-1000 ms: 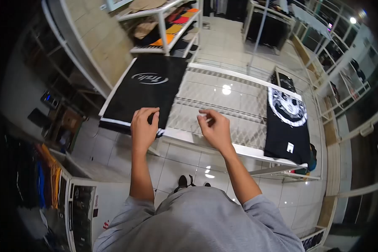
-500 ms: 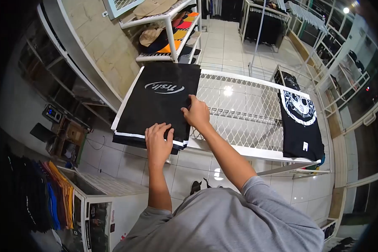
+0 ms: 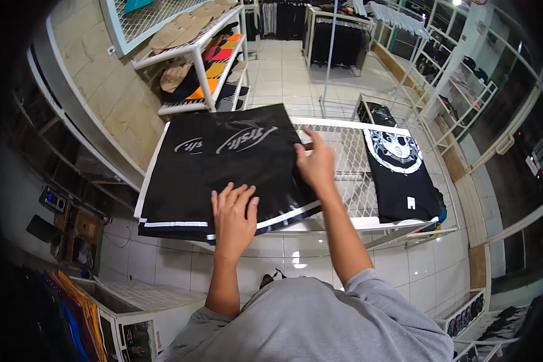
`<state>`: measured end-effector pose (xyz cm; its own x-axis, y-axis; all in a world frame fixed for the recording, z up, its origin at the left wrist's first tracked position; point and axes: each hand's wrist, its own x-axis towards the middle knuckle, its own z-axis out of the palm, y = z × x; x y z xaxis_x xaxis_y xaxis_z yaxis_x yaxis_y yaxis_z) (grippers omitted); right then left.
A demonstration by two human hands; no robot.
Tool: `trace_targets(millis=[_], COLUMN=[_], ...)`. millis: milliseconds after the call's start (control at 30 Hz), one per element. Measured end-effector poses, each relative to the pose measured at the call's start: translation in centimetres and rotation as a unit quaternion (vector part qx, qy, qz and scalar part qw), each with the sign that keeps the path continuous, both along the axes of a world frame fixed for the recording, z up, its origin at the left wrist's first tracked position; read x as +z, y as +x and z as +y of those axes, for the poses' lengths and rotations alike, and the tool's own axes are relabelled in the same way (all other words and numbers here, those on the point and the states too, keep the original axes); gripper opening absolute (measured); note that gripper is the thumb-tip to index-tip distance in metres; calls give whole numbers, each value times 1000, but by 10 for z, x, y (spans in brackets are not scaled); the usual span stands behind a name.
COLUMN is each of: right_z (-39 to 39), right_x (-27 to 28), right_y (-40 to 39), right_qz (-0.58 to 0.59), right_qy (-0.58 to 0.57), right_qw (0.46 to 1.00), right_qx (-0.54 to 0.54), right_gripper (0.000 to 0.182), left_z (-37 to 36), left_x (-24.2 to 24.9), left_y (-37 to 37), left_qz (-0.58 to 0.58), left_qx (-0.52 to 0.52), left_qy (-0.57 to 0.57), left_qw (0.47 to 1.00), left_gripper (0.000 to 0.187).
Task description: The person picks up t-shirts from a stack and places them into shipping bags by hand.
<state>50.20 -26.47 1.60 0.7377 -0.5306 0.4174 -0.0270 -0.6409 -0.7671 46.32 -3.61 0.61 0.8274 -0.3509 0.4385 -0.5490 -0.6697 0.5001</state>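
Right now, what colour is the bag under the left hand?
Glossy black bag with a white edge stripe and grey logo, head view.

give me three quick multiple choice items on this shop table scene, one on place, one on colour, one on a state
1. Where does the skull print shirt lie on the mesh table?
A. under the left hand
B. at its right end
C. on the floor

2. What colour is the stripe along the near edge of the top black bag?
A. white
B. orange
C. blue

3. How does the left hand rest?
A. closed in a fist
B. raised in the air
C. flat, fingers spread, on the bag

Answers:
1 B, it lies right of the right hand, apart from the bags.
2 A, a white band runs along that edge.
3 C, the palm presses down near the stripe.
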Motion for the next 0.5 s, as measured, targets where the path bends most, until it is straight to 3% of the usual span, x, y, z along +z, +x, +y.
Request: trace_targets(millis=[133,267,367,433,500], right_z=[-81,-139,-156,-179,-215], right_x=[2,-9,-18,-28,-44], right_y=[-47,-82,-121,-157,-198], right_qz=[14,150,116,101,92], right_qy=[-14,-9,-83,-72,-172], right_qw=[995,980,973,963,933], right_qx=[-94,-128,-181,-239,-303], right_gripper=[46,53,53,51,51], left_z=[-39,-76,-91,-96,-93], left_x=[-9,-29,-43,-44,-48], left_y=[-4,-6,-12,-10,-10], left_qz=[2,15,35,27,30], left_qx=[-83,-160,-187,-196,-176], left_qy=[-7,25,75,64,95], left_qw=[997,987,979,978,979], left_gripper=[30,29,29,28,29])
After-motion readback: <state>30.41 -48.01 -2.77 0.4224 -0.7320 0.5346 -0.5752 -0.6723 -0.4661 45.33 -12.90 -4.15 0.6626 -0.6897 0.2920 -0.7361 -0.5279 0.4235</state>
